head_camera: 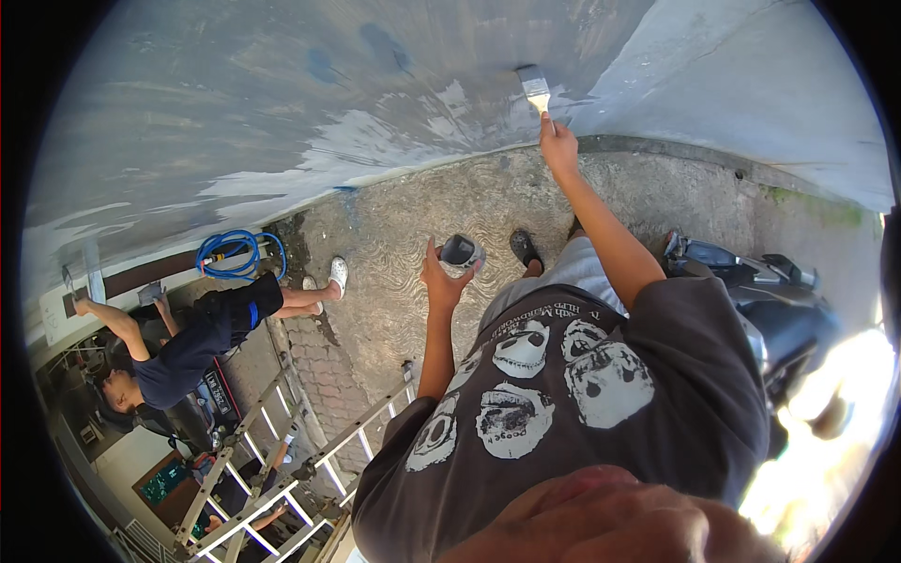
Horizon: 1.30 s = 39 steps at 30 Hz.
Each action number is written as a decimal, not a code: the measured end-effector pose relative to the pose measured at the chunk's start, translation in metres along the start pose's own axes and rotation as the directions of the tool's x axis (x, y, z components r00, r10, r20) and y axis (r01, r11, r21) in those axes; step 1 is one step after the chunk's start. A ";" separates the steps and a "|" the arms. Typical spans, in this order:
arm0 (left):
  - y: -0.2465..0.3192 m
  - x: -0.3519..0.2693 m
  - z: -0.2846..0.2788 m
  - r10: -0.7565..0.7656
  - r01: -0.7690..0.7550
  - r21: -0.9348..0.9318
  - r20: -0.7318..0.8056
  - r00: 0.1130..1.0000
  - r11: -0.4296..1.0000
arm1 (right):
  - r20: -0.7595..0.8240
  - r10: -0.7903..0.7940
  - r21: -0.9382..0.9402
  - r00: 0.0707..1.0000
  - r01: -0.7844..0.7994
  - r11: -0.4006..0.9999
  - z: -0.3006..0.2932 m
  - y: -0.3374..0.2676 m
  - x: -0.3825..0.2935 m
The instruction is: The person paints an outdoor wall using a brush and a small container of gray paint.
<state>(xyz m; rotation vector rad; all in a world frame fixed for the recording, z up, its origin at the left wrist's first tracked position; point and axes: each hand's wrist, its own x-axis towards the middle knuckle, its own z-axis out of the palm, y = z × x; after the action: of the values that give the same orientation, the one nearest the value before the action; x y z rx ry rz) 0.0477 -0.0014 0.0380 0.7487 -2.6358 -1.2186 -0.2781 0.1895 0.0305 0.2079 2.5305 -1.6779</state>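
My right hand (558,144) grips the handle of a flat paintbrush (536,86), its dark, paint-covered bristles against the wall (486,77). Brushy dark grey paint covers much of this wall, with lighter patches showing low down. My left hand (445,276) holds a small clear plastic container (461,253) of dark paint, fingers and thumb around its sides, above the patterned concrete floor. Two bluish spots mark the wall left of the brush.
A co-worker (190,338) at left holds a tool to the wall. Nearby lies a coiled blue hose (243,255). An aluminium ladder (267,485) stands at lower left, with another person behind it. A motorcycle (767,302) is parked at right. A concrete ledge (654,146) runs along the wall's foot.
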 end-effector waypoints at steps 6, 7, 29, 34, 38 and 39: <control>0.009 0.002 0.000 -0.006 0.005 -0.037 -0.027 1.000 0.999 | 0.027 -0.158 0.320 0.987 0.141 0.937 -0.047 -0.049 -0.047; 0.009 0.002 0.000 -0.010 0.010 -0.003 -0.014 1.000 1.000 | 0.039 -0.167 0.378 0.985 0.140 0.915 -0.050 -0.055 -0.047; 0.017 -0.028 0.012 -0.007 0.008 0.018 -0.073 0.997 1.000 | 0.404 0.496 -0.029 0.769 -0.531 0.847 0.006 0.096 -0.082; 0.025 -0.031 0.019 -0.036 0.042 0.055 -0.107 0.994 0.998 | 0.456 0.394 -0.161 0.798 -0.362 0.918 -0.022 0.113 -0.070; 0.043 -0.029 0.027 -0.026 0.041 0.091 -0.151 0.988 0.995 | 0.448 0.369 -0.264 0.814 -0.273 0.925 -0.049 0.140 -0.050; 0.047 -0.029 0.028 -0.038 0.053 0.095 -0.154 0.987 0.994 | 0.429 0.369 -0.267 0.824 -0.275 0.924 -0.054 0.144 -0.049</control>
<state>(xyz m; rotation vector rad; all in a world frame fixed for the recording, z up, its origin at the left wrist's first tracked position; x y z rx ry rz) 0.0460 0.0576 0.0570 0.8855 -2.5821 -1.0037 -0.2064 0.2920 -0.0715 0.1730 2.1228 -1.1690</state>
